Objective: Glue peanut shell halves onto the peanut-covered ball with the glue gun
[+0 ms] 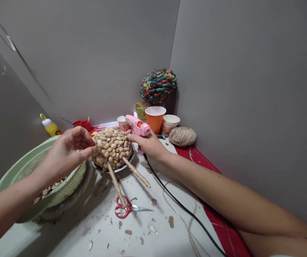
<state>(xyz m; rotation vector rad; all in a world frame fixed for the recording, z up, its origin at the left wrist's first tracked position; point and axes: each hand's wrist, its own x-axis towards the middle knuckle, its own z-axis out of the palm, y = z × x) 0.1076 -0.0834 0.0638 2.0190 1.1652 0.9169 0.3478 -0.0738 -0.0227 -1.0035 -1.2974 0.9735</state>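
A dome covered in whole peanuts point(111, 145) rests in a shallow metal dish point(120, 168). Two twine-wrapped sticks point(115, 184) jut from it toward me. My right hand point(148, 142) grips a pink hot glue gun point(139, 125) just behind and right of the dome, the nozzle pointing up and left. On the dome's left side is my left hand point(75, 144), its fingers curled and the thumb and fingertips together against the peanuts. Whatever is in that pinch is hidden. Red-handled scissors point(128, 208) lie on the table under one stick's end.
A green basket point(74, 178) with peanuts stands left. Behind are an orange cup point(155, 119), paper cups point(170, 123), a twine ball point(182, 136), a multicoloured ball point(159, 85) and a yellow bottle point(50, 126). The black cord point(175, 198) crosses the table. Shell scraps lie scattered.
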